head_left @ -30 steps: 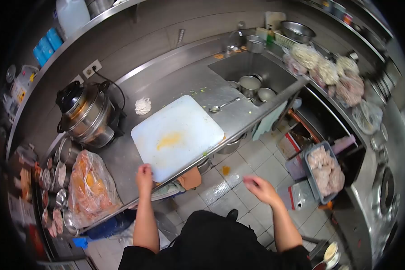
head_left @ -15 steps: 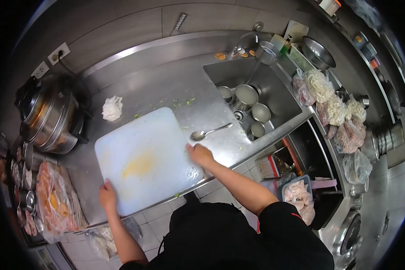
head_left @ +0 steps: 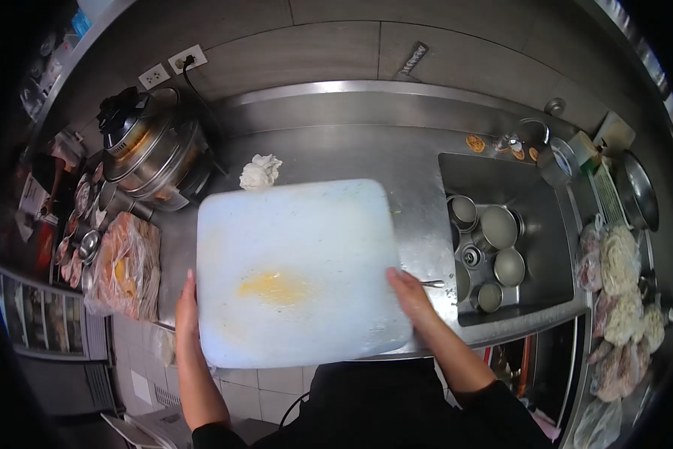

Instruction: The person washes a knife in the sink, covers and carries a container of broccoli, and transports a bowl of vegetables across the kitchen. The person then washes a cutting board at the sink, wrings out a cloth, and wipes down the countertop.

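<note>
Board (head_left: 299,254), white cutting type w/ rounded corners, is held betw. 2 bare hands at front of s/s tabletop (head_left: 336,153). L grip (head_left: 188,308) grasps its L side edge, R grip (head_left: 411,295) its R side edge; both closed on board, 1 each side. Underside hidden, so can't tell how far fingers go under. Board's near edge juts past tabletop front, floor tiles (head_left: 276,393) showing just beyond. Can't tell if any part of board touches tabletop.

Yellow smear (head_left: 273,286) on board top, a bit L of & below ctr; few small specks elsewhere. Crumpled white wad (head_left: 260,172), prob. cloth or similar, on tabletop just behind board's far edge, L half. Utensil handle (head_left: 432,283) sticks out next to R grip; rest hidden.

R of board: sink (head_left: 550,288) w/ several round metal pots (head_left: 499,227) grouped round the drain, cloudy liquid in some. Faucet (head_left: 535,127) at back of sink, orange-brown discs (head_left: 476,143) on ledge nearby. Far R: metal bowl (head_left: 636,191) & clear bags of pale stuff (head_left: 621,262), contents unclear.

L of board: clear plastic bag (head_left: 131,269) w/ orange-pink contents, well apart from L grip; behind it, big metal appliance (head_left: 160,153) w/ blk top, near wall outlet (head_left: 187,60).
</note>
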Demonstrator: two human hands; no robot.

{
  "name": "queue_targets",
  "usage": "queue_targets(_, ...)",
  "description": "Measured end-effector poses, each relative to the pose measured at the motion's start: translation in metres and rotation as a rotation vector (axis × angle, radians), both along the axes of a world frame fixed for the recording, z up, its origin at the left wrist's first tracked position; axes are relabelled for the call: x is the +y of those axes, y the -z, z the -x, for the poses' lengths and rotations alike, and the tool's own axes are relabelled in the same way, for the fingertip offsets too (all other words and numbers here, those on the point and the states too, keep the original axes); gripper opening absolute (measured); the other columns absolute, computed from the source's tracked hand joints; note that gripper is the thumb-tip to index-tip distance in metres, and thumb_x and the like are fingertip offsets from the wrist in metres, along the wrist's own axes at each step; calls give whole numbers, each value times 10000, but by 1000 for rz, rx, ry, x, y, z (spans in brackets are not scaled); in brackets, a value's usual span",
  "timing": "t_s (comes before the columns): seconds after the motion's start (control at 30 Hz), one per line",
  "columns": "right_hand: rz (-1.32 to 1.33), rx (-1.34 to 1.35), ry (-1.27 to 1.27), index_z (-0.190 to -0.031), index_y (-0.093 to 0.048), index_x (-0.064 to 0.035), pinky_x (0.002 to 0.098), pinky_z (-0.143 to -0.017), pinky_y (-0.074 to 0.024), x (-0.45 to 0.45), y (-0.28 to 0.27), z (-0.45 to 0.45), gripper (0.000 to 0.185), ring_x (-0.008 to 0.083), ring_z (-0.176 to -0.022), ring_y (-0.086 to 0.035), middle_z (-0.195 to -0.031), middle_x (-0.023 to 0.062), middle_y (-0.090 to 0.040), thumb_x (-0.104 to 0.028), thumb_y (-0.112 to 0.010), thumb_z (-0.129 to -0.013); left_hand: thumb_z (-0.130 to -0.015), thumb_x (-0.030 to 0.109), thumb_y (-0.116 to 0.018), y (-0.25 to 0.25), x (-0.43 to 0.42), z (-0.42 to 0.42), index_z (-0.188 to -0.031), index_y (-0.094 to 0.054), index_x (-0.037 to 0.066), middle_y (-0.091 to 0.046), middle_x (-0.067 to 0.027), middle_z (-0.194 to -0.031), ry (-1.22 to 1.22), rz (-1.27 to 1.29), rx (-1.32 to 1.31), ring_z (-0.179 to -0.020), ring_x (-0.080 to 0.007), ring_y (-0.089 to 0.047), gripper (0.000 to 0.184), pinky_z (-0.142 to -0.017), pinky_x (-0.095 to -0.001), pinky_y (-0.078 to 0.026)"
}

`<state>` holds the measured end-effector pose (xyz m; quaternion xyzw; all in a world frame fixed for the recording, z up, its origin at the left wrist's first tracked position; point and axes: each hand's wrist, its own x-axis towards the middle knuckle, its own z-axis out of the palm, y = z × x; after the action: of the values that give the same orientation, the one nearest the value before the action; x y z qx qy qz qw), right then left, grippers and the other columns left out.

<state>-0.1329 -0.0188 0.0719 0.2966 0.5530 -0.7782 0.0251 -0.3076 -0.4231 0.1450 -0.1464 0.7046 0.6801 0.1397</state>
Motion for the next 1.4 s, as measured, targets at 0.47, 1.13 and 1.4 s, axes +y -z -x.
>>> queue_targets(0.47,-1580,254,272,-1269,-562,-28,447,-1007,-423,510,-21,22,376,349,-1189,-534,-1288,170,-576,-248,-551,-965,-712,89,-588,-53,471,-207,-1235,-509,-32,-607,-138,-1080,313,-468,-51,-973,-257,-616,542,-871,-368,-509)
queue_targets(1.13,-1203,561,303,-1228,-603,-24,455,-1103,-356,515,40,58,312,342,-1267,-507,-1306,143,-594,-181,-523,-970,-689,46,-551,-4,647,-210,-1123,-552,-21,-602,-85,-957,417,-263,-50,-865,-187,-589,439,-779,-308,-491)
queue_targets(1.4,-685,-398,130,-1367,-500,0,400,-1105,-362,587,79,50,464,348,-1344,-442,-1427,203,-492,-264,-415,-995,-686,23,-566,-26,599,-250,-1176,-537,-28,-621,-92,-1024,342,-268,2,-923,-183,-594,493,-825,-311,-480)
